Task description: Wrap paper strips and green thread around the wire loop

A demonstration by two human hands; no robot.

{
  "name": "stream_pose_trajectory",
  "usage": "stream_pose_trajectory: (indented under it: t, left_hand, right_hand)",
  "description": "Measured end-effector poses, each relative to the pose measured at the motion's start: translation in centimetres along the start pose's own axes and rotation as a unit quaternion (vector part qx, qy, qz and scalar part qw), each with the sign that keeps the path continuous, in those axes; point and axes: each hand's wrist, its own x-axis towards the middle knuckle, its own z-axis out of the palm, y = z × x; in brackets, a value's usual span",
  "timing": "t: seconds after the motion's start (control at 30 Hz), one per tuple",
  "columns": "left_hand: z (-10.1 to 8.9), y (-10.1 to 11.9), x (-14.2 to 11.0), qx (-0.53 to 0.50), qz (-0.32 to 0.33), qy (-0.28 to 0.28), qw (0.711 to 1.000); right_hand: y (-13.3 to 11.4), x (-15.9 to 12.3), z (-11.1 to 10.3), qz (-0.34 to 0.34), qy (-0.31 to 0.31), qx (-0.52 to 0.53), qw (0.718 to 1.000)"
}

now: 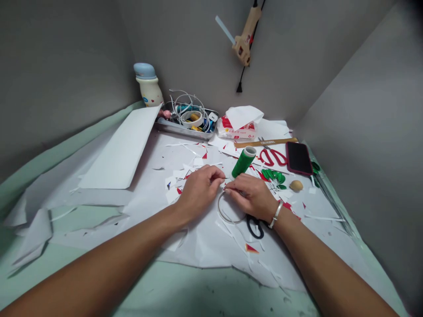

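Observation:
Close together over the white paper, both my hands pinch with thumb and fingertips. A thin dark tip pokes out of the pinch of my left hand (pixel 203 185), too small to name. What my right hand (pixel 249 193) pinches is mostly hidden by its fingers. Just behind the right fingers stands a tilted spool of green thread (pixel 243 164). Partly under the right hand lies a thin pale ring (pixel 220 212), and dark-handled scissors (pixel 255 228) show beside the wrist. Green oval pieces (pixel 273 176) form a small pile to the right.
At the back are a metal tray (pixel 185 129) of wire and spools, a tissue pack (pixel 237 130) and a bottle (pixel 150 90). Red scissors (pixel 279 157), a ruler (pixel 246 144) and a phone (pixel 299 157) lie right. A glue gun (pixel 244 46) hangs above. Paper scraps surround the hands.

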Motion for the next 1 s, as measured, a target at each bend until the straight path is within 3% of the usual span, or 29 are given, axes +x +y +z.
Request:
stream_pose_trajectory:
  t: [0.1, 0.23, 0.37, 0.47, 0.57, 0.7, 0.83, 1.0]
  left_hand:
    - [0.2, -0.2, -0.2, 0.044, 0.029, -0.033, 0.998]
    - [0.4, 0.2, -0.4, 0.033, 0.040, -0.079, 0.995]
    - [0.2, 0.6, -0.3, -0.051, 0.024, -0.055, 0.997]
    - [0.0, 0.5, -0.1, -0.070, 0.001, -0.017, 0.997]
    - [0.0, 0.2, -0.1, -0.022, -0.003, 0.009, 1.000]
    - [0.2, 0.0, -0.3, 0.045, 0.030, -0.027, 0.998]
    - [0.3, 0.4, -0.4, 0.025, 0.044, -0.086, 0.995]
    - [0.1, 0.7, -0.3, -0.061, 0.034, -0.043, 0.997]
  right_hand:
    - [-0.2, 0.0, -0.2, -0.004, 0.027, -0.010, 1.000]
    - [0.6, 0.1, -0.3, 0.056, 0.066, 0.008, 0.996]
    - [1.4, 0.1, 0.1, 0.089, 0.041, 0.044, 0.994]
    - [1.0, 0.0, 0.3, 0.050, 0.008, 0.017, 0.999]
    - [0.1, 0.0, 0.2, 0.000, -0.004, -0.016, 1.000]
    - [-0.2, 0.0, -0.1, -0.005, 0.036, -0.030, 0.999]
    - [0.5, 0.2, -0.2, 0.050, 0.067, 0.002, 0.996]
    - [0.9, 0.1, 0.0, 0.071, 0.033, 0.040, 0.996]
